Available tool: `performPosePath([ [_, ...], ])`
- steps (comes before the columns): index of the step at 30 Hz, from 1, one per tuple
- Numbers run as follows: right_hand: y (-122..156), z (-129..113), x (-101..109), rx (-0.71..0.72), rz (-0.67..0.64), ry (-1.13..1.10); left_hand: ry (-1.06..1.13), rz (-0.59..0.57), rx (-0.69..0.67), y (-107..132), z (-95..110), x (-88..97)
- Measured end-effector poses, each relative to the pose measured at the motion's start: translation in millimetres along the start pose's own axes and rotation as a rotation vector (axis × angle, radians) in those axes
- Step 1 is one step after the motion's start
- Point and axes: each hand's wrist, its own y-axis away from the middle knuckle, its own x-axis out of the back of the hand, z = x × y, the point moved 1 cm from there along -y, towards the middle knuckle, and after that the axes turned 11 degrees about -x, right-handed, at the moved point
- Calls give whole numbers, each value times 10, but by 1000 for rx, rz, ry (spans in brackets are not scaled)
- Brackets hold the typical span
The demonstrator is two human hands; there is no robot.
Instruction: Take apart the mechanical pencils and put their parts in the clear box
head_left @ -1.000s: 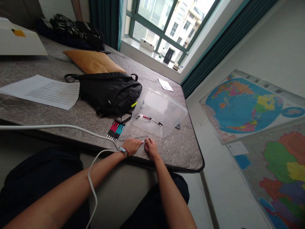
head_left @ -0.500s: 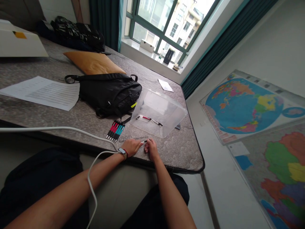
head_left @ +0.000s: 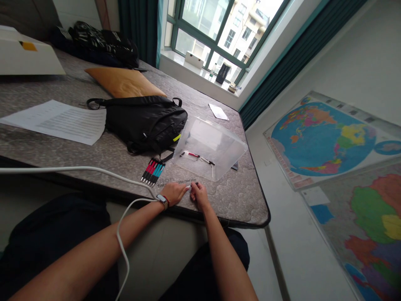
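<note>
My left hand point(head_left: 173, 194), with a watch band at the wrist, is closed on the white end of a pen point(head_left: 189, 186). My right hand point(head_left: 198, 195) pinches the dark end of the same pen, close beside the left. Both hands rest low over the front edge of the mattress. Left of them, several red, black and teal pens point(head_left: 153, 171) lie side by side in a row. Beyond the hands, a clear plastic bin point(head_left: 228, 152) holds a red pen point(head_left: 193, 155) and a white-and-black pen point(head_left: 206, 161). My fingers partly hide the held pen.
A black backpack point(head_left: 145, 123) lies left of the bin, with printed paper point(head_left: 72, 121) and an orange-brown envelope point(head_left: 125, 81) around it. A white cable point(head_left: 94, 169) crosses the front edge and hangs over my left forearm. The mattress corner point(head_left: 265, 217) is at right.
My right fingers have shifted slightly on the dark end of the pen. The hands stay in nearly the same place, and the view has moved a little.
</note>
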Motion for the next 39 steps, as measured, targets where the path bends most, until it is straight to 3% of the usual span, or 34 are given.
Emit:
performPosePath([
  [3, -2, 12, 40, 4, -16, -91, 44, 7, 17, 3, -5, -2],
  [9, -23, 55, 68, 6, -2, -44, 30, 15, 3, 7, -2, -6],
  [14, -1, 61, 61, 5, 20, -178, 11, 1, -2, 5, 6, -3],
  [18, -2, 73, 60, 38, 49, -80, -3, -6, -8, 4, 8, 4],
  [24, -12, 85, 68, 7, -10, -189, -27, -14, -18, 3, 13, 5],
  [29, 8, 58, 67, 26, -11, -53, -17, -3, -36, 2, 5, -10],
  [34, 36, 36, 81, -6, -95, -201, -20, 11, -45, 4, -4, -25],
  [39, 23, 50, 86, 41, 3, -183, -37, 13, -50, 1, 3, -14],
])
